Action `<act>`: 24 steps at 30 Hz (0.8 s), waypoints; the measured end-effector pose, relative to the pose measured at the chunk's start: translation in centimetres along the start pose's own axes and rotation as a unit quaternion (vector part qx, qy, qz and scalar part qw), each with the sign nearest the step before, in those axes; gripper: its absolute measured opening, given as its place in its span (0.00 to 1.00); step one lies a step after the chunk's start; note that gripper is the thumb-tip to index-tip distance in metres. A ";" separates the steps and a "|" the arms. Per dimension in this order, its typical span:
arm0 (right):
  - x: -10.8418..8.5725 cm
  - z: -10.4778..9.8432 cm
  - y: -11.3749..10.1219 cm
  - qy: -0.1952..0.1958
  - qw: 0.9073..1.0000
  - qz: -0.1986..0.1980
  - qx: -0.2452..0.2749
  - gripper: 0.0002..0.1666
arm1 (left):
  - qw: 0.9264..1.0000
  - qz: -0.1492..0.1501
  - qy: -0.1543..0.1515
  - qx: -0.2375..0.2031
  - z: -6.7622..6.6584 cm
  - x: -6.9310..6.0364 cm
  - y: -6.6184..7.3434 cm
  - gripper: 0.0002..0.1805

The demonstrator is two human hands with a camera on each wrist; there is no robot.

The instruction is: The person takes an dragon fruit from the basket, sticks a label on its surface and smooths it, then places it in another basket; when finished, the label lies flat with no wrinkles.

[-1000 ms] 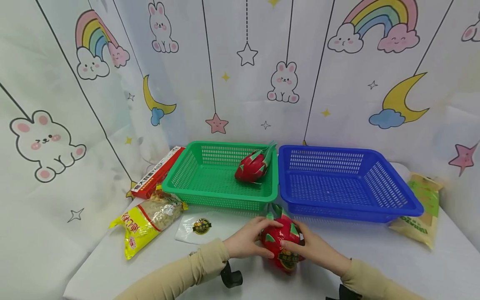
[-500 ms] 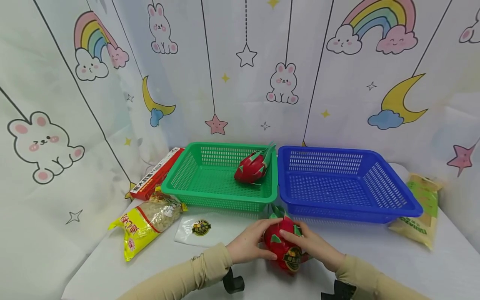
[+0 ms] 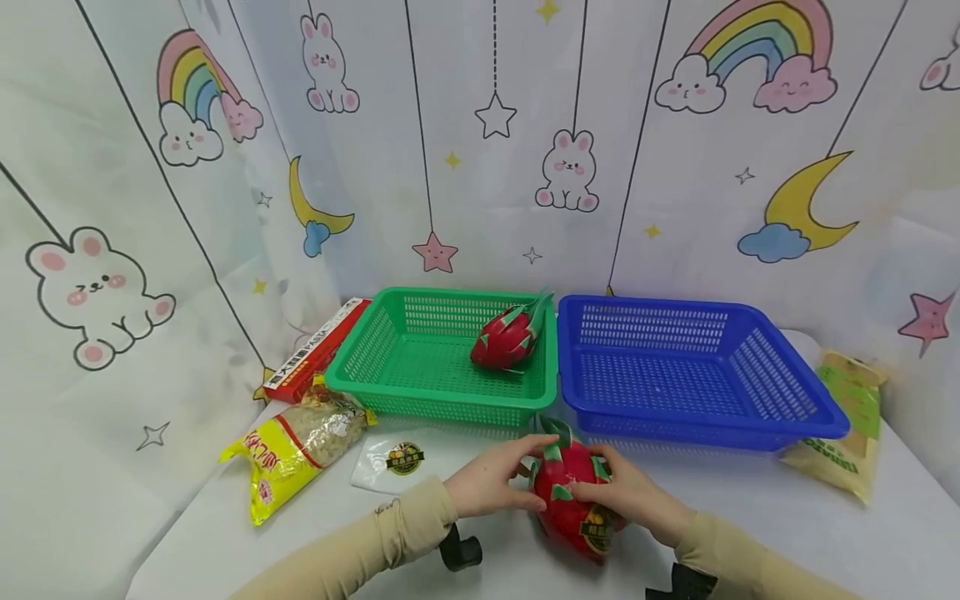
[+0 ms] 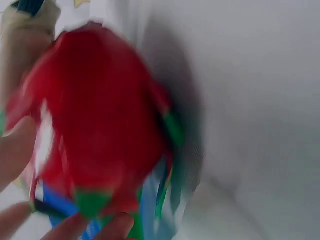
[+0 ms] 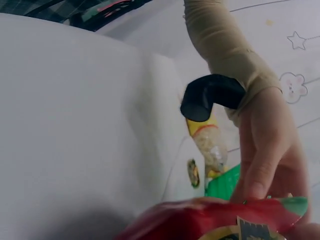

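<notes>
A red dragon fruit (image 3: 566,527) with green scales and a dark gold label stands low over the white table, held between both hands in the head view. My left hand (image 3: 489,482) grips its left side, fingers bent over the upper part and thumb lower down. On the other side my right hand (image 3: 637,493) grips it, thumb across the front. The left wrist view shows the dragon fruit (image 4: 107,110) blurred, with fingertips touching its edge. Just its upper edge is seen in the right wrist view. Another dragon fruit (image 3: 501,340) lies inside the green basket (image 3: 435,407).
A blue basket (image 3: 675,433) adjoins the green one. A red pasta box (image 3: 311,354) and a yellow clear-windowed bag (image 3: 300,446) lie at left. A white bag with a dark label (image 3: 382,477) lies before the green basket; a pale green-beige bag (image 3: 851,421) lies at right.
The held dragon fruit has turned, its label moving right and slightly down. Both hands stay on it and shift only slightly. Baskets and bags have not moved.
</notes>
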State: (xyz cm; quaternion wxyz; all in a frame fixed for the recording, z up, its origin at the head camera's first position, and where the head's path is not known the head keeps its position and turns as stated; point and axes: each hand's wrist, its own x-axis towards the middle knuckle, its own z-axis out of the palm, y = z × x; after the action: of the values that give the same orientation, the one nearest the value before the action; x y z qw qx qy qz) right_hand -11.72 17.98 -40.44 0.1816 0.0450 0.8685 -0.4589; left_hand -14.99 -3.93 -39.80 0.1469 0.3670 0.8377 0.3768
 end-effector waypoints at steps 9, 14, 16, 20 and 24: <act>-2.4 -1.1 1.3 -0.025 0.999 -0.037 -0.018 0.46 | 0.997 0.031 0.056 0.039 -2.1 0.1 -0.1 0.23; -4.0 -2.6 1.1 -0.006 0.996 -0.071 -0.045 0.48 | 0.991 0.057 0.103 0.070 -2.7 0.4 0.0 0.15; -4.5 -3.3 1.0 -0.008 0.995 -0.089 -0.047 0.47 | 0.988 0.054 0.118 0.084 -2.9 0.5 -0.1 0.13; -5.6 -4.7 0.8 -0.010 0.991 -0.122 -0.059 0.45 | 0.985 0.041 0.128 0.107 -3.2 0.8 -0.1 0.11; -6.7 -6.1 0.2 0.013 0.985 -0.150 -0.081 0.46 | 0.981 0.054 0.129 0.133 -3.2 1.5 0.2 0.11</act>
State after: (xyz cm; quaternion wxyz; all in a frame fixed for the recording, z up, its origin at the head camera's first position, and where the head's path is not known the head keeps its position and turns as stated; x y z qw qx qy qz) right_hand -7.12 23.65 -35.13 0.1027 -0.0947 0.9021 -0.4083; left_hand -17.59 -4.46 -37.42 -0.0332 0.3758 0.8715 0.3132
